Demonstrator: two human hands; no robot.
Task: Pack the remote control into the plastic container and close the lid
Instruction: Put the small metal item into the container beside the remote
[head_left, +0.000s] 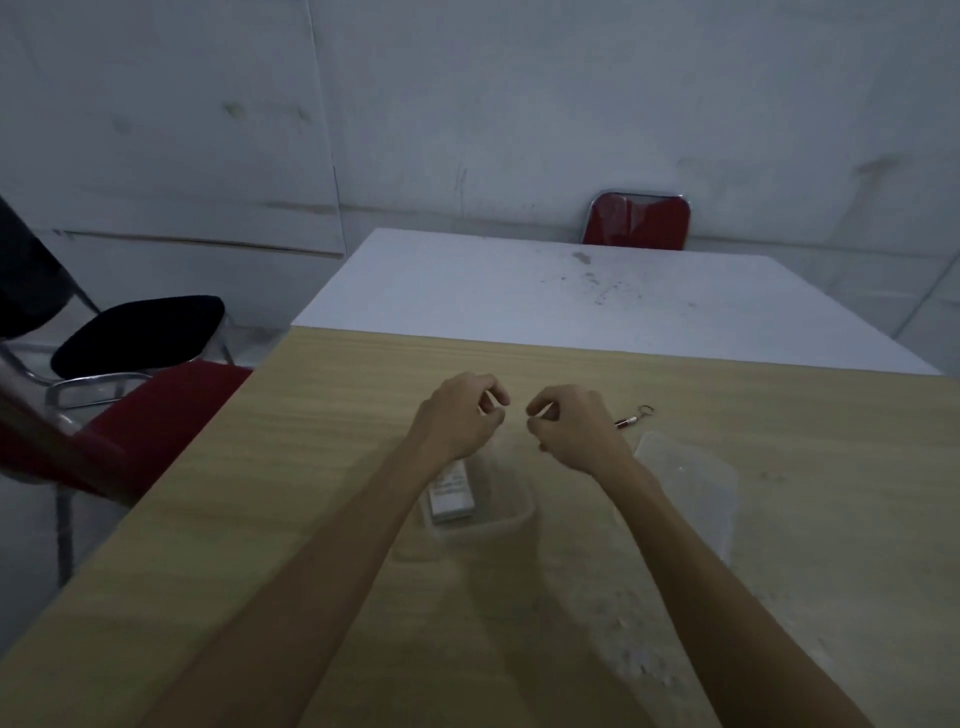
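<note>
Closing the lid (685, 483) crooked is the likely slip, since it lies apart at centre right of the table (322, 441). Below centre, the clear container (493, 512) holds the remote control (451, 493). Left hand (457, 415) and right hand (576, 426) hover above, fingers loosely curled, empty.

Bare meeting-type room: plain grey walls (519, 104), two tables (311, 519), folding chairs (638, 221).

Dim, bluish light; soft blur, wide-angle bending at edges
</note>
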